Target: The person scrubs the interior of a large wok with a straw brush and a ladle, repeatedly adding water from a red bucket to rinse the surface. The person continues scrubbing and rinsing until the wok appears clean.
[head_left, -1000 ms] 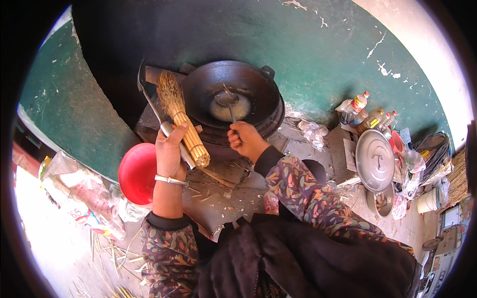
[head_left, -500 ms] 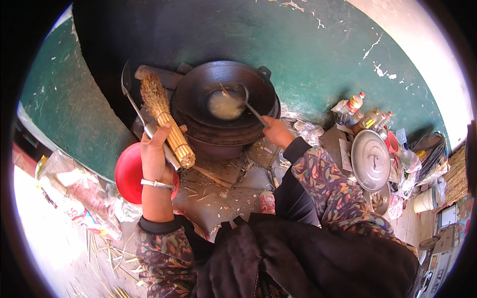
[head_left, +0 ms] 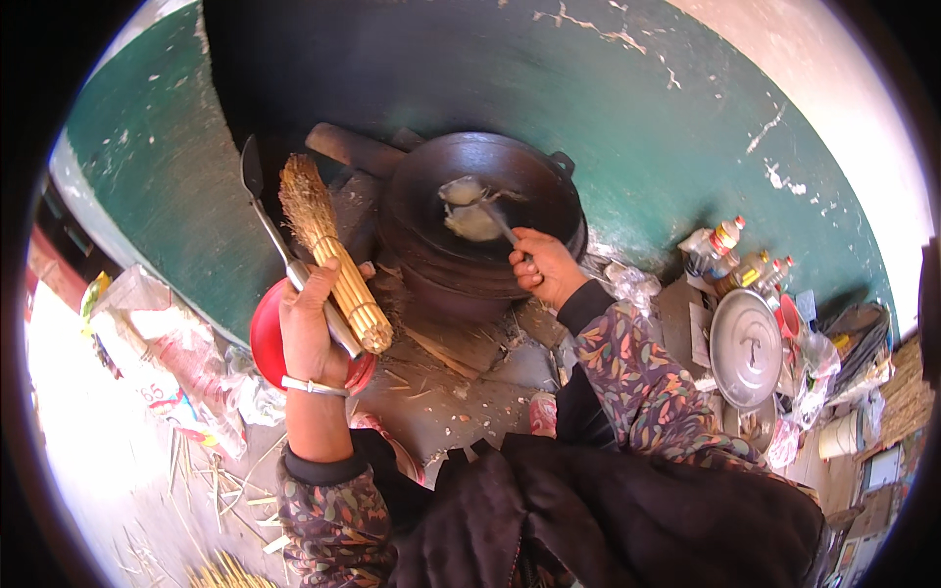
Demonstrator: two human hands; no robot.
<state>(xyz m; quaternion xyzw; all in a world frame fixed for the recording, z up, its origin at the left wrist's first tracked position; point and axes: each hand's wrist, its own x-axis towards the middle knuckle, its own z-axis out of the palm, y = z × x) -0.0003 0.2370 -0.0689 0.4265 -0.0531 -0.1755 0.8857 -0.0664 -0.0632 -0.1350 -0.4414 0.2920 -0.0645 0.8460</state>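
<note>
The right hand [head_left: 544, 267] and its ladle [head_left: 501, 223] at a dark wok [head_left: 417, 204], seen from above. The right hand is closed around the ladle's handle, just outside the near right part of the rim. From the fist the handle runs away from the person and to the left, over the rim, so that the ladle's long axis points toward the pale liquid [head_left: 473, 223] in the middle of the wok. The head of the ladle lies inside the wok, at the far side of that liquid; it is blurred, and whether it touches the metal cannot be told.

The left hand [head_left: 312, 318] is to the left of the wok and nearer the person, apart from the rim. It grips two things at once: a straw brush [head_left: 331, 250] and, on that brush's left, a spatula [head_left: 296, 271]. The two lie nearly parallel, slanting away and to the left, with the bristles and the blade at their far ends and the bound stalks' cut ends toward the person. Neither reaches over the wok. Of the two hands, the right is clearly nearer the liquid. A red basin [head_left: 268, 338] lies below the left hand, partly hidden by it.
</note>
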